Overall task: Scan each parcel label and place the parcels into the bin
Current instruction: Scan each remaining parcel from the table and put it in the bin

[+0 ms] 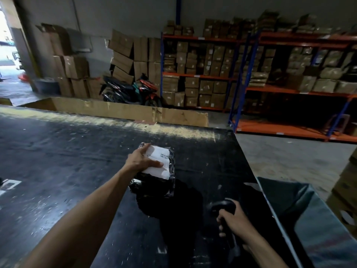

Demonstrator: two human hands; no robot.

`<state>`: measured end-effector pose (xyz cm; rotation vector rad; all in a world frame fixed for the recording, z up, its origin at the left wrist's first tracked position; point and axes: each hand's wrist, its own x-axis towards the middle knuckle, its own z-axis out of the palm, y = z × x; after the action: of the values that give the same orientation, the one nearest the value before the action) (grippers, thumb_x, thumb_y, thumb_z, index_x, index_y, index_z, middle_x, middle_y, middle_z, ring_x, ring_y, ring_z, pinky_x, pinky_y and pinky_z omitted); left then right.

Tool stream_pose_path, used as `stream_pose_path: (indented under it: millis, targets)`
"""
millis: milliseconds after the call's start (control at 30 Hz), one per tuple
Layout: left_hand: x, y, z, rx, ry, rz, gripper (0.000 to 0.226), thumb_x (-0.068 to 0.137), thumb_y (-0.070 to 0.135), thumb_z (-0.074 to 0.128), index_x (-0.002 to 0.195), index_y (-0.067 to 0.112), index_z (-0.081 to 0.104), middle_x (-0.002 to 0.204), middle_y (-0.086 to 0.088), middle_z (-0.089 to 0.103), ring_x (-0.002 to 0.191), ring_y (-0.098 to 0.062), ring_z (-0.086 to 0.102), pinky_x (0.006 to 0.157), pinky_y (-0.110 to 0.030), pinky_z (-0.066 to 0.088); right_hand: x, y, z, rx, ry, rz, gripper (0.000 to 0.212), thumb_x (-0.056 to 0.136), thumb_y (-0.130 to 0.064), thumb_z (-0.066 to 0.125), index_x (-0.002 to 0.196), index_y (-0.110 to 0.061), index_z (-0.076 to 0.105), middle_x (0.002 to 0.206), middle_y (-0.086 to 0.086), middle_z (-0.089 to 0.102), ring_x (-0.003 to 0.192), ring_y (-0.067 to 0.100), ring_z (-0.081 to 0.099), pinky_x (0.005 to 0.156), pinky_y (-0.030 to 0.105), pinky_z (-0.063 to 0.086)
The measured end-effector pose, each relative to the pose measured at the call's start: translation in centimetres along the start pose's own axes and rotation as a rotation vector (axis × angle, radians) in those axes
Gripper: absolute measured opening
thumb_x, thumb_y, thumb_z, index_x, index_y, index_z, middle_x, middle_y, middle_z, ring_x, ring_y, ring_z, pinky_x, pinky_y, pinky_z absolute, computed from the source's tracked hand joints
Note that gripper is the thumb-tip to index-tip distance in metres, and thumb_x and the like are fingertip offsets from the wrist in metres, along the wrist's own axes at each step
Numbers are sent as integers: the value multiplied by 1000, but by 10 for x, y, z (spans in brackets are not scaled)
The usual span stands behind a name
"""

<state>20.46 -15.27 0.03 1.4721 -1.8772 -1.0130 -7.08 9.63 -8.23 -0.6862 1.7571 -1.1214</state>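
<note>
A dark parcel (154, 185) wrapped in clear plastic lies on the black table (58, 151), near its middle. A white label (160, 163) covers its far end. My left hand (142, 160) rests on that label, fingers spread over its left side and gripping the parcel's edge. My right hand (234, 222) is nearer to me and to the right, closed around the handle of a black barcode scanner (222, 206) whose head points toward the parcel. The bin (309, 219), lined with a dark bag, stands beside the table's right edge.
A long open cardboard box (119, 110) stands behind the table's far edge. Beyond it are a parked motorbike (131, 89), stacked cartons (73, 68) and orange-and-blue shelving (251, 78) full of boxes. More cartons (345, 192) stand at the far right beside the bin.
</note>
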Motion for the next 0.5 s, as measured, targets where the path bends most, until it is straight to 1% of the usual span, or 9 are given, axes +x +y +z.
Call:
stream_pose_path:
  millis: [33,100,167,233,267,367,433,500]
  targets:
    - [-2,2,1,-26,7,24,111,48,46,97,147,37,48,149,-5,52,132,-25,52,112,-38,42,-1,-9,1,41,13,-40,48,94,0,56,131,-29,45,65,13,66,44,22,56,43,30,48]
    - [-9,4,6,-80,30,70,108,46,45,97,144,37,52,144,-6,56,126,-24,56,110,-39,45,-4,-32,6,74,21,-137,45,94,-2,57,128,-30,48,63,10,66,44,22,56,41,28,46]
    - [-16,6,14,-148,72,98,108,40,51,96,139,40,56,141,-9,56,121,-26,59,108,-40,48,-9,-57,13,120,9,-209,39,96,-9,61,124,-32,50,67,9,67,44,21,54,41,26,44]
    - [-21,7,24,-214,123,98,106,32,58,93,132,45,61,134,-13,55,111,-30,64,103,-44,53,-12,-81,21,152,1,-264,36,94,-15,66,122,-32,50,72,11,67,43,19,54,41,26,44]
    - [-23,8,29,-255,143,104,102,31,58,93,128,45,63,131,-15,56,106,-31,66,99,-45,55,-14,-92,25,154,-1,-293,36,94,-19,69,122,-31,50,74,12,67,44,18,54,40,26,44]
    - [-29,15,42,-333,201,138,88,42,47,97,125,42,67,125,-19,57,102,-34,67,96,-46,56,-19,-118,34,138,5,-373,40,92,-35,72,125,-30,49,81,14,70,48,18,57,42,27,46]
    - [-35,22,50,-332,235,153,82,50,42,97,125,44,66,121,-16,54,99,-32,65,96,-41,56,-22,-130,38,123,28,-419,45,91,-44,72,126,-30,48,84,14,71,50,18,59,43,28,48]
    - [-40,29,57,-339,265,168,80,53,43,97,126,47,64,118,-13,51,94,-28,65,91,-35,57,-25,-138,40,128,54,-461,49,88,-52,72,125,-32,48,84,14,71,50,18,61,44,29,49]
